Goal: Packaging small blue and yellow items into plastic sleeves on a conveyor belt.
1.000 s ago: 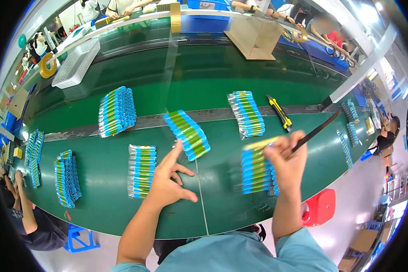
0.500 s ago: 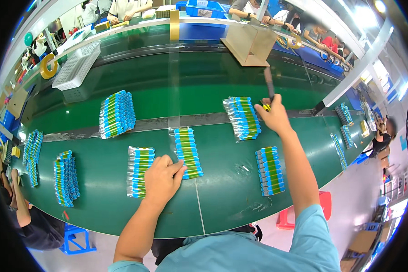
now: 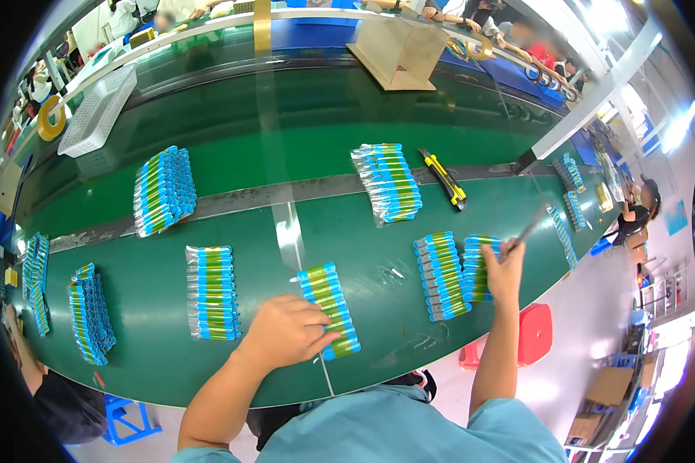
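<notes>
My left hand (image 3: 286, 330), fingers curled, grips the left edge of a strip of blue and green packets (image 3: 330, 305) near the table's front. My right hand (image 3: 505, 272) is closed around a thin, dark, blade-like tool (image 3: 530, 225), blurred at its tip. It is over a second blue and green strip (image 3: 476, 279), whose right side it partly hides. Just left of that, another such strip (image 3: 442, 276) lies close beside it. A yellow and black utility knife (image 3: 445, 180) rests farther back, next to a stack of strips in clear plastic (image 3: 388, 185).
More packet strips (image 3: 213, 293) and thick stacks (image 3: 165, 191) lie on the left of the green table (image 3: 286, 370). A white basket (image 3: 99, 116) and a tan board box (image 3: 400, 58) are at the back. A white post (image 3: 587, 100) rises at right; a red stool (image 3: 534, 336) stands below the edge.
My left hand has drawn its strip nearer to me. My right hand has moved from beside the utility knife toward the near right, dark tool in it. Another strip now shows under it.
</notes>
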Action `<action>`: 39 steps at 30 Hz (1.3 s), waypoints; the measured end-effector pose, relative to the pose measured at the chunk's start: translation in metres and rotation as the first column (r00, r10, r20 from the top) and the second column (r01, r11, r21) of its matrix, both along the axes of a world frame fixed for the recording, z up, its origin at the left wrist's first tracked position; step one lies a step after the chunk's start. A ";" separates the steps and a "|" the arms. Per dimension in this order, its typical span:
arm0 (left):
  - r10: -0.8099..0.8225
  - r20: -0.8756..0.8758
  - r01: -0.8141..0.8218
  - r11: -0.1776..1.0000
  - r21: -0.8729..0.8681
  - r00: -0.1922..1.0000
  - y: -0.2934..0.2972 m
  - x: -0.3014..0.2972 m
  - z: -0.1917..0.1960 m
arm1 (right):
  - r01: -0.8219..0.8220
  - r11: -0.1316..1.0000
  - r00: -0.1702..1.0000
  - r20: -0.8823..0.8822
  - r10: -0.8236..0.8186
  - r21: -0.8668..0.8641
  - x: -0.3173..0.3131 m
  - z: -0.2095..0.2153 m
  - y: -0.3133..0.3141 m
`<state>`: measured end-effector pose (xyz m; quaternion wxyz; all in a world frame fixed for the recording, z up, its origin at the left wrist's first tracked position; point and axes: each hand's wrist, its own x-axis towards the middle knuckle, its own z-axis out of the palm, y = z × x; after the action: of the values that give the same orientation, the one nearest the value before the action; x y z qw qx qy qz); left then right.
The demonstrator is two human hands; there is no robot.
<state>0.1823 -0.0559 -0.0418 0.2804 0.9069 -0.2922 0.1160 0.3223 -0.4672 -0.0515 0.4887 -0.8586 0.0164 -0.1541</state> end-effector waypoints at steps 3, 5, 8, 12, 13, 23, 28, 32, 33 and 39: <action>-0.020 -0.074 0.020 1.000 0.008 0.997 -0.002 -0.001 -0.004 | 0.017 0.991 0.963 0.265 -0.053 0.135 -0.006 0.029 0.027; 0.010 -0.089 -0.011 1.000 -0.011 0.996 -0.006 0.001 -0.003 | -0.049 0.978 0.965 0.262 -0.006 0.202 -0.011 0.052 0.058; 0.030 -0.053 -0.033 0.997 -0.065 0.998 -0.005 0.004 0.000 | -0.330 0.900 0.939 0.194 0.283 0.284 -0.009 0.070 0.098; 0.081 -0.089 -0.086 0.995 -0.053 0.993 -0.002 0.003 -0.003 | -0.290 0.942 0.957 -0.040 0.287 -0.167 0.006 0.068 0.107; 0.096 -0.103 -0.101 0.994 -0.047 0.990 -0.001 0.002 -0.004 | -0.221 0.928 0.975 -0.089 0.203 -0.301 0.010 0.064 0.104; 0.119 -0.119 -0.119 0.993 0.008 0.986 0.000 -0.001 0.007 | 0.035 0.830 0.999 0.011 -0.035 -0.556 -0.009 0.034 0.070; 0.180 -0.123 -0.176 0.984 0.038 0.976 -0.003 -0.006 0.006 | 0.056 0.950 0.997 0.075 -0.035 -0.306 -0.010 0.027 0.064; 0.178 -0.123 -0.176 0.984 0.026 0.976 -0.001 -0.007 0.003 | 0.065 0.998 0.962 0.267 -0.057 -0.020 -0.006 0.027 0.050; 0.167 -0.126 -0.165 0.986 0.030 0.978 0.000 -0.007 0.003 | 0.030 0.999 0.958 0.287 -0.026 -0.010 -0.002 0.026 0.044; 0.159 -0.141 -0.150 0.986 0.072 0.977 0.000 -0.007 -0.001 | -0.182 0.876 0.925 0.380 -0.001 0.446 -0.002 0.052 0.055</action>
<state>0.1753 -0.0559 -0.0430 0.2632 0.9411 -0.2030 0.0615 0.3200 -0.4120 0.0007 0.6844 -0.6683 -0.0795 -0.2804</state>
